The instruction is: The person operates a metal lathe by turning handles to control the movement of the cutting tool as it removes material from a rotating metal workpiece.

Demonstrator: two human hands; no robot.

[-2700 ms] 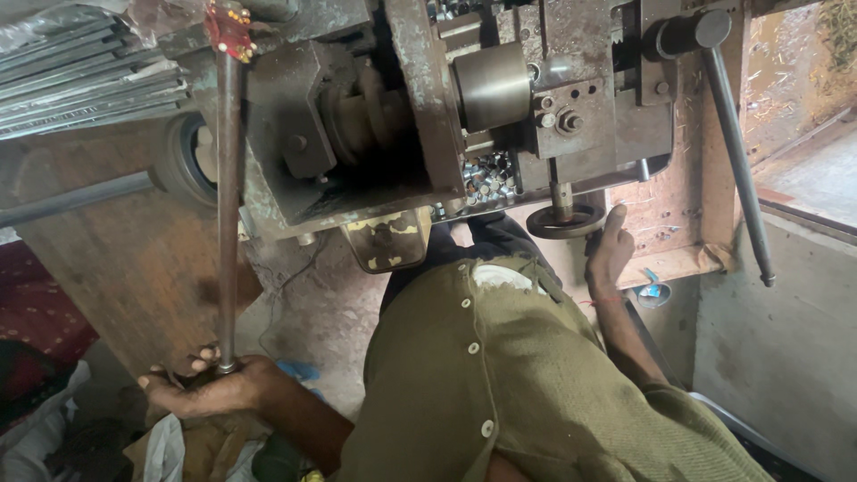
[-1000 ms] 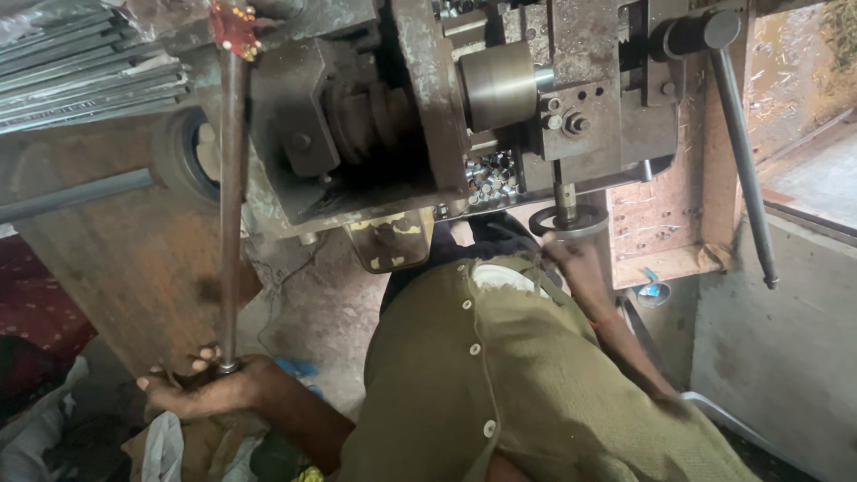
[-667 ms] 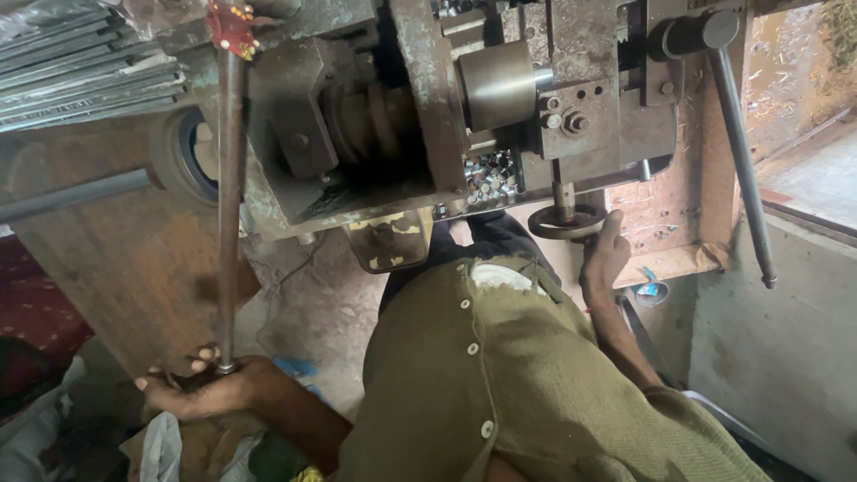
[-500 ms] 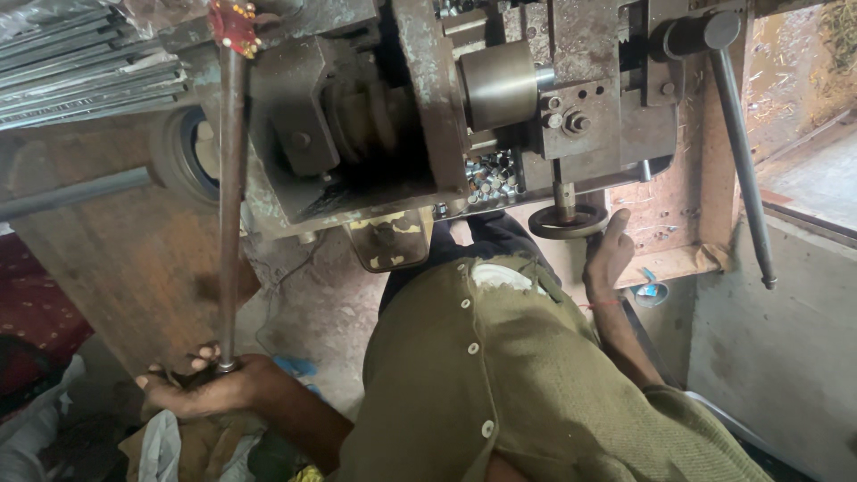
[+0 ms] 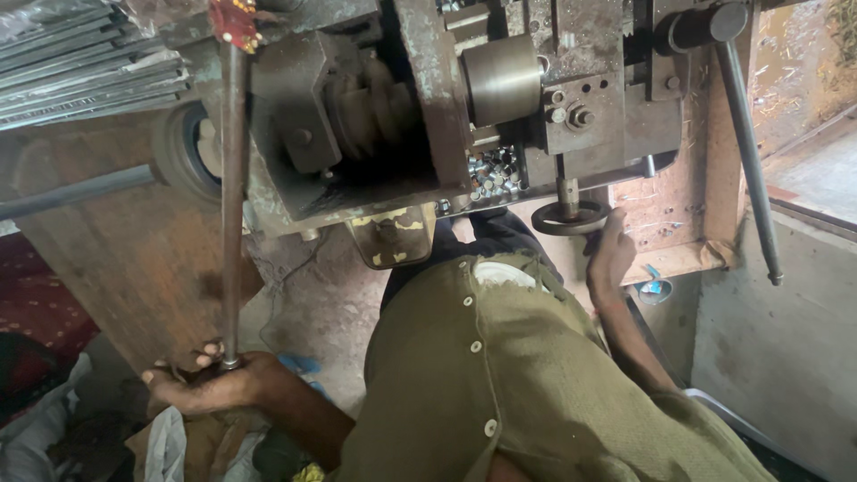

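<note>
**Two hands at an old machine**

Here, the left hand was curled around the lower end of a rod, fingers closed on it low in the view. The rod rose straight up from that grip to a red part at the top, passing in front of the machine. The right hand reached up to a small handwheel under the machine's right side; its fingers touched the wheel's rim, but whether they gripped it I could not tell.

Between the arms was an olive shirt with pale buttons. The machine was dark, greasy metal, with a smooth cylinder on its front and a pile of small shiny metal pieces lodged just below that. A long lever hung down along its right side.

The floor under the machine was bare, stained concrete. A brown wooden panel stood to the left, with a stack of grey metal strips above it. A grey concrete wall filled the right, and pale bags lay at bottom left.
</note>
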